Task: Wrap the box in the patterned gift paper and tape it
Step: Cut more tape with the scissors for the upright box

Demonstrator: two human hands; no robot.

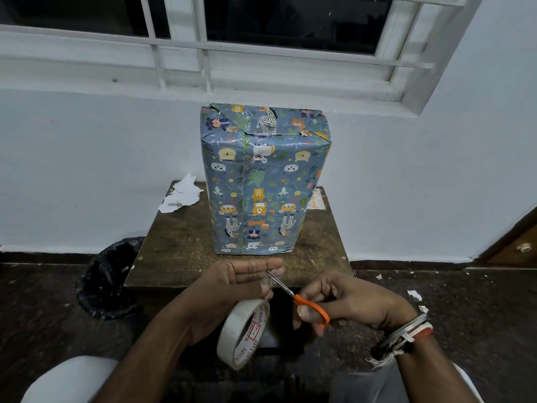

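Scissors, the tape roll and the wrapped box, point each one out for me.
Scissors (pixel 297 301), head view, orange handle near the pivot.
Tape roll (pixel 231 330), head view, white outer band.
Wrapped box (pixel 261 181), head view, patterned paper on the front face.

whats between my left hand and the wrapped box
Only a bare strip of the wooden table, seen in the head view. The left hand, pinching tape by the near edge, stops short of the wrapped box; nothing sits between them.

Dim indoor scene, wide-angle view.
Window panes (pixel 290 21) are black, glare streaks the gift paper (pixel 261 175), straight lines bow toward the edges.
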